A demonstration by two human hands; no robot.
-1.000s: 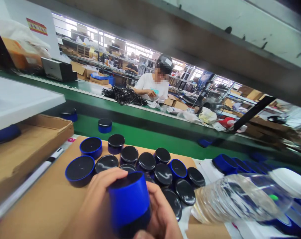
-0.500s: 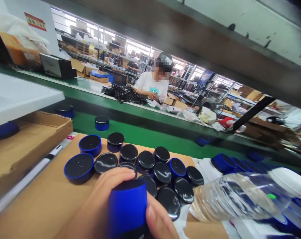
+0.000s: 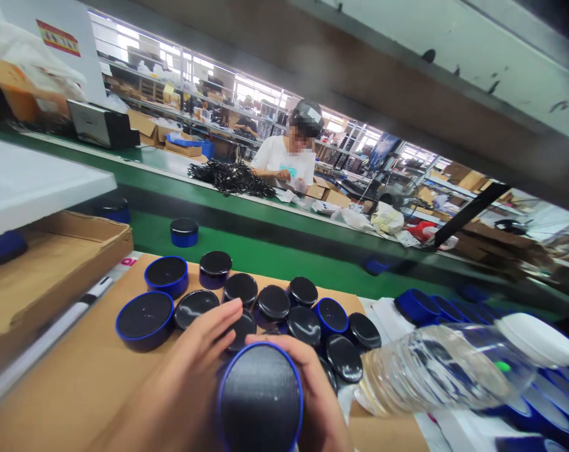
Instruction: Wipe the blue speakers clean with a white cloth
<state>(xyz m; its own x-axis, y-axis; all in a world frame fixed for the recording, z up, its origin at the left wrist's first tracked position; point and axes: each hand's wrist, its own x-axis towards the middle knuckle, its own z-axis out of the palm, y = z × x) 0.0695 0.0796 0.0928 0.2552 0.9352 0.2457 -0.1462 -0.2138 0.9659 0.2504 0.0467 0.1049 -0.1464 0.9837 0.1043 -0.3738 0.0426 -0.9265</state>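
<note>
Cardboard [image 3: 63, 376] is littered with blue-rimmed black jars [image 3: 194, 307], lol, and one jar [image 3: 260, 402] is held up close between the left hand [image 3: 180, 370] and right hand [image 3: 319, 389], fingers [image 3: 288, 348] slightly spread, wrapped round its sides.

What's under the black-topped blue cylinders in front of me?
A brown cardboard sheet lies under the black-topped blue cylinders; whatever is directly beneath each cylinder is covered and cannot be seen.

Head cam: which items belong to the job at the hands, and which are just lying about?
Job:
- black-ended blue cylinder, held by left hand and right hand
- matching black-topped blue cylinders on brown cardboard sheet

Lying about:
- clear plastic water bottle with white cap
- brown cardboard tray
</note>
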